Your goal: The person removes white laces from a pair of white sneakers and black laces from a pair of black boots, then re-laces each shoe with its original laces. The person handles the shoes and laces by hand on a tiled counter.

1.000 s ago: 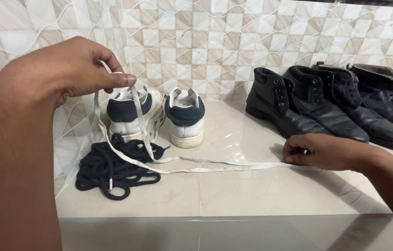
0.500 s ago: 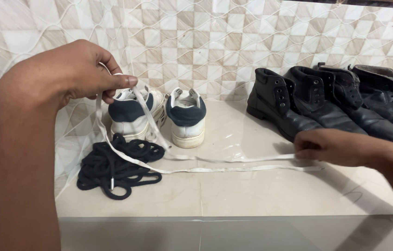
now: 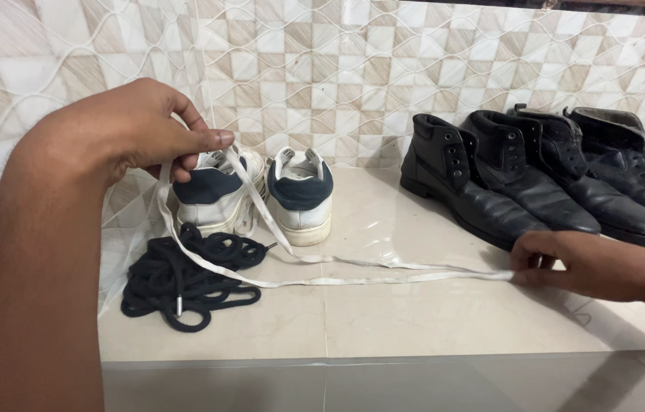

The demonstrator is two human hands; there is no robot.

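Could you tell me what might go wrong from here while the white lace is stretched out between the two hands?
The white lace runs doubled from the left hand to the right hand, and it passes over the pile of black laces; pulling it along could drag or snag that pile. The right hand seems to pinch only the lace's far end, so it might slip free. The lace also lies against the white sneakers and could perhaps nudge them.
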